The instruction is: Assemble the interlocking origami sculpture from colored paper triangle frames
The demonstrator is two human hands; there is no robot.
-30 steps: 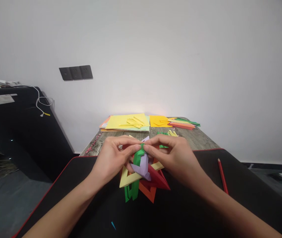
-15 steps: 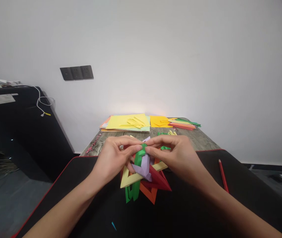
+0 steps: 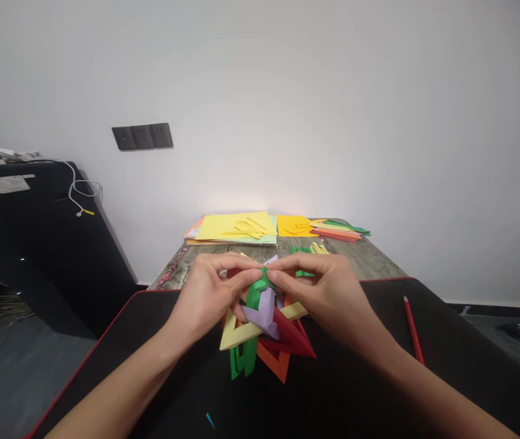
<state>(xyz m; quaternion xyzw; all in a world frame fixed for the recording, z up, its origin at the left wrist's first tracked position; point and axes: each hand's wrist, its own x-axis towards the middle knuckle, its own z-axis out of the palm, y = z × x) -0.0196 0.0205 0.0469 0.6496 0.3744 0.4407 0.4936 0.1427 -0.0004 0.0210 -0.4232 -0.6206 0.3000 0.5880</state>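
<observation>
A many-pointed origami model of interlocked folded strips, in green, lilac, pale yellow, dark red and orange, is between my hands over the black mat. My left hand pinches the upper green strip of it between thumb and fingers. From the other side my right hand pinches the same green strip close by, and the fingertips of both hands almost meet. Lower points of the model stick out below my hands. Its far side is partly hidden behind my fingers.
A black mat with red edging covers the near table. Behind lie a stack of coloured paper, orange sheets and folded strips. A red pencil lies right; a small blue scrap lies in front.
Both hands keep their pinch at the top of the model. The fingertips have shifted slightly on the green strip, covering more of its tip. The whole view has moved a little.
</observation>
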